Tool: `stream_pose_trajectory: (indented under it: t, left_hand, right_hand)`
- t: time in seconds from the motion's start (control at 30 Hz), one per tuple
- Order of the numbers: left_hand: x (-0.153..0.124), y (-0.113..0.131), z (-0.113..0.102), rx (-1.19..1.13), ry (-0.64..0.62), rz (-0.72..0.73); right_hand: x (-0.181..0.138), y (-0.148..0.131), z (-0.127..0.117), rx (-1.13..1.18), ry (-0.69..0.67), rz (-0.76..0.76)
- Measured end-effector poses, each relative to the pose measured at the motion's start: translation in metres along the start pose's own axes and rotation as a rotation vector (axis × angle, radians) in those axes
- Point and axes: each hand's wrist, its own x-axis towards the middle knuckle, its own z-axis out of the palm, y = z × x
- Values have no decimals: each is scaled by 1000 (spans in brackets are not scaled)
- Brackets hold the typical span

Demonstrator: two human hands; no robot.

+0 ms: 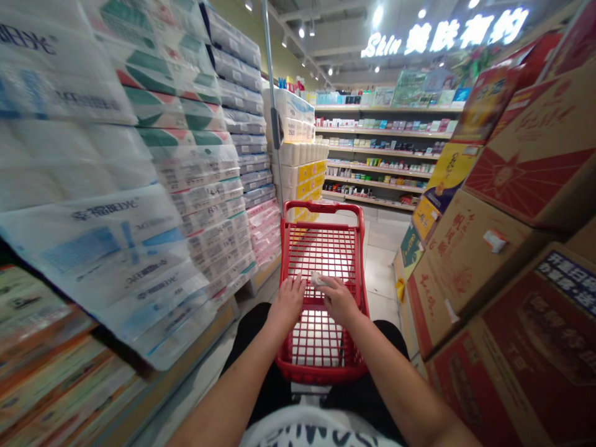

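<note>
Between my knees stands a red plastic shopping cart basket with grid walls and a handle at its far end. My left hand is over its left side, fingers stretched forward and nothing visible in them. To its right, my right hand pinches a small crumpled white wad, perhaps a tissue, between thumb and fingers. Both hands are close to the crossbar in the middle of the basket; whether they rest on it I cannot tell. White floor tiles show through the grid.
Tall stacks of wrapped toilet paper and tissue packs line the left side on low platforms. Printed cardboard boxes are piled along the right. A metal pole rises ahead on the left. Shelves of small products stand beyond the tiled aisle.
</note>
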Motion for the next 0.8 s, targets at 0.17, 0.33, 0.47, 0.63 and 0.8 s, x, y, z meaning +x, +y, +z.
stream_pose_trajectory:
  t: [0.17, 0.33, 0.47, 0.63, 0.8]
  left_hand:
    - [0, 0, 1, -21, 0, -8]
    - [1, 1, 0, -27, 9, -13]
    - [1, 0, -1, -38, -2, 1]
    - [1, -1, 1, -34, 28, 9]
    - [1, 0, 1, -26, 15, 1]
  right_hand:
    - [1, -1, 0, -44, 99, 112]
    - [1, -2, 1, -18, 0, -25]
    - [0, -1, 0, -117, 64, 131]
    - [0, -4, -2, -89, -22, 17]
    - [0, -4, -2, -120, 24, 126]
